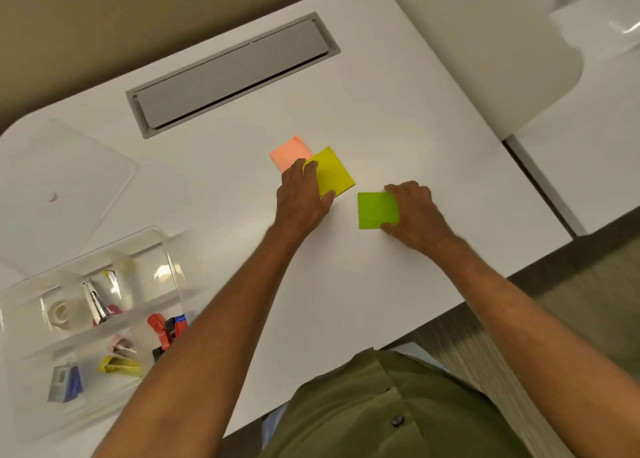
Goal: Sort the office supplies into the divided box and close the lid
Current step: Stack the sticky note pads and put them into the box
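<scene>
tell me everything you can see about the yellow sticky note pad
The yellow sticky note pad is a square paper block with a plain, blank top, lying flat and turned diagonally on the white table. It overlaps a corner of the orange pad behind it. The left hand grips its near edges, fingers on one edge, thumb on another. It lies apart from the green pad.
</scene>
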`<state>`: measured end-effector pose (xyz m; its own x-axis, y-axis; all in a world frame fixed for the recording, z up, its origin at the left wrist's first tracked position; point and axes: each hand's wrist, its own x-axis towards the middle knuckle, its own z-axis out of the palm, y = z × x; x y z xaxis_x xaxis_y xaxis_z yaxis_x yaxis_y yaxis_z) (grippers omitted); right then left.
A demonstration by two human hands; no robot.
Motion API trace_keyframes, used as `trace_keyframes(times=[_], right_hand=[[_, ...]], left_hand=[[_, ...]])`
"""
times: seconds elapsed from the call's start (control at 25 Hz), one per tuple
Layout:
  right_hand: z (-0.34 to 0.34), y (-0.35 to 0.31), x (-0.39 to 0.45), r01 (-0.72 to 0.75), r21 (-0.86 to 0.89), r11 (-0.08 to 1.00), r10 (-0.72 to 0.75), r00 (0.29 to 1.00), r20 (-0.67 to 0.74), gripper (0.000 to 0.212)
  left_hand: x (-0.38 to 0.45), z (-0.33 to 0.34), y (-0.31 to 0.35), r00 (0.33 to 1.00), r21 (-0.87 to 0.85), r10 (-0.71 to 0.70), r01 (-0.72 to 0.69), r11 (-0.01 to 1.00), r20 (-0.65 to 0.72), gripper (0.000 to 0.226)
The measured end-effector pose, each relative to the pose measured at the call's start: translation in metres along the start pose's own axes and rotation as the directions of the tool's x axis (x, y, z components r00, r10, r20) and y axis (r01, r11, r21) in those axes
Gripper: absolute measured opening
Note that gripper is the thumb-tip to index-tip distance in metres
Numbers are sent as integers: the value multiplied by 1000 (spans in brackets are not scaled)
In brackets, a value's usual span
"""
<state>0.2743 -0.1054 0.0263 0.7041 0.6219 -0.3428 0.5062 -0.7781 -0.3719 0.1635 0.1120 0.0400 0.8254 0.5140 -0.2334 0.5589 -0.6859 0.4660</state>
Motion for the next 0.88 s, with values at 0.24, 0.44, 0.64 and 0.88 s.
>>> trace_keyframes(times=[0.24,0.44,0.64,0.88], right_hand=[[-10,1,10,3,-21,1000,-2,999,50,72],[-21,-1,15,-24,37,999,20,995,95,64],[-32,-4,26,-110,287,952,26,960,279,33],[-63,-53,52,-129,644,754,-36,971,237,12]], left_hand=[[30,16,9,997,207,-68,57,977,45,81],[43,4,16,985,209,-151,131,969,86,105],[39,-1,-1,997,-69,-76,74,995,-25,68],[44,-16,-36,973,-366,-174,109,924,-150,31]])
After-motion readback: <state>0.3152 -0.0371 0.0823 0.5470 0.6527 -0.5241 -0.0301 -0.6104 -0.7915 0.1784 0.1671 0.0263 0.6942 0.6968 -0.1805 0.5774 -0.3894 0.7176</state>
